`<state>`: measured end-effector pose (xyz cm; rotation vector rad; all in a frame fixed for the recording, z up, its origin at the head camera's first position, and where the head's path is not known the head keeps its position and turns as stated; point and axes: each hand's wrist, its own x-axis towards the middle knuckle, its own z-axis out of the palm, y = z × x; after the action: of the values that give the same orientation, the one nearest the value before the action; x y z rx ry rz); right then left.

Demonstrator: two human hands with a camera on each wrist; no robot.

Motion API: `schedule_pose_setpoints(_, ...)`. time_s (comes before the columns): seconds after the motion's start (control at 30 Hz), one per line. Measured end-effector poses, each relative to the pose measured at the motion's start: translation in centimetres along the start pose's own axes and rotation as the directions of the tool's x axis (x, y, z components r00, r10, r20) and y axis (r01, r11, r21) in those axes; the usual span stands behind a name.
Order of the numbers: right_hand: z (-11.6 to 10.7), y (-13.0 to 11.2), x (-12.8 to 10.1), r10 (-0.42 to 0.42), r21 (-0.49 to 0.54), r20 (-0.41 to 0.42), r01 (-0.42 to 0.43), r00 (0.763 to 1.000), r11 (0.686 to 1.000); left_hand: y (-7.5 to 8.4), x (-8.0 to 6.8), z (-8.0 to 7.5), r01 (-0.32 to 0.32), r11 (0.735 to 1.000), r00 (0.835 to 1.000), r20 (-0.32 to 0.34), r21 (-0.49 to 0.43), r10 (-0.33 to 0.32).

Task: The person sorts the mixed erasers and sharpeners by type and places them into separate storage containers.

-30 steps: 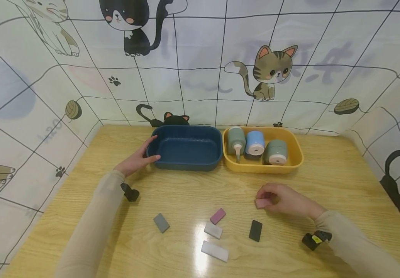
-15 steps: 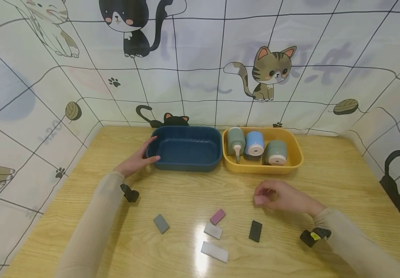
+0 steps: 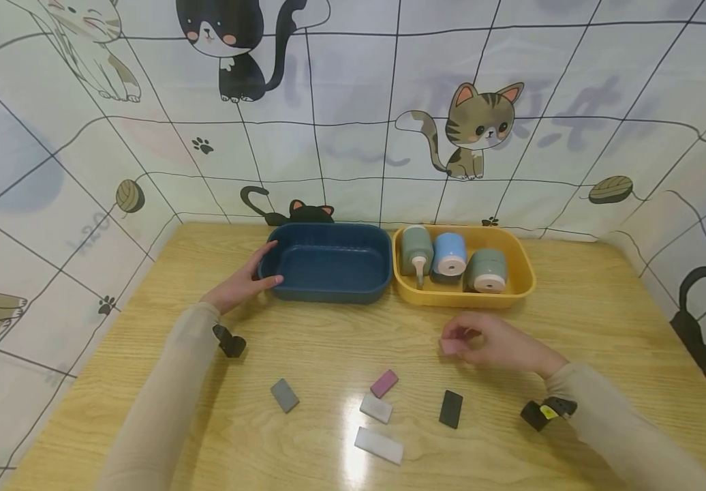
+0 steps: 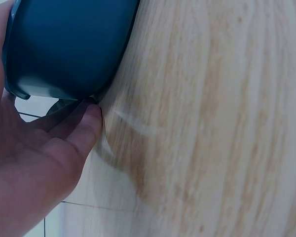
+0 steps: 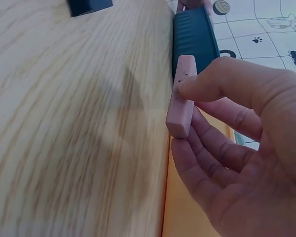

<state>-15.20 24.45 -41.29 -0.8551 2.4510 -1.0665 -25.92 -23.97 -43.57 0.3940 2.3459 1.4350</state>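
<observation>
In the head view my left hand (image 3: 239, 283) grips the left end of a dark blue bin (image 3: 331, 294), thumb at its front corner and a finger at its rear rim. The left wrist view shows the fingers bent at the edge of the bin (image 4: 69, 49). My right hand (image 3: 497, 344) pinches a pink eraser (image 3: 453, 346) above the table, in front of the yellow bin (image 3: 451, 299). Close up in the right wrist view, the thumb presses one face of the eraser (image 5: 181, 106), which has small dark specks, and the fingers lie behind it.
Two white blocks (image 3: 379, 444), a darker pink block (image 3: 384, 383), a black block (image 3: 451, 409) and a grey block (image 3: 285, 395) lie on the wooden table (image 3: 316, 341). Inside the yellow bin are a green bottle (image 3: 416, 249), a blue container (image 3: 449, 249) and another green container (image 3: 488, 266).
My right hand has lifted the pink eraser and carried it a little left and toward the bins. The left hand stays at the blue bin.
</observation>
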Motion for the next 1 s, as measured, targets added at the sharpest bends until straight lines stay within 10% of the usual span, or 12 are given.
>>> schedule_pose_setpoints(1.0, -0.8, -2.4, 4.2, -0.105, 0.036, -0.037, 0.106, 0.994, 0.994, -0.3, 0.1, 0.0, -0.002, 1.000, 1.000, 0.007, 0.011, 0.002)
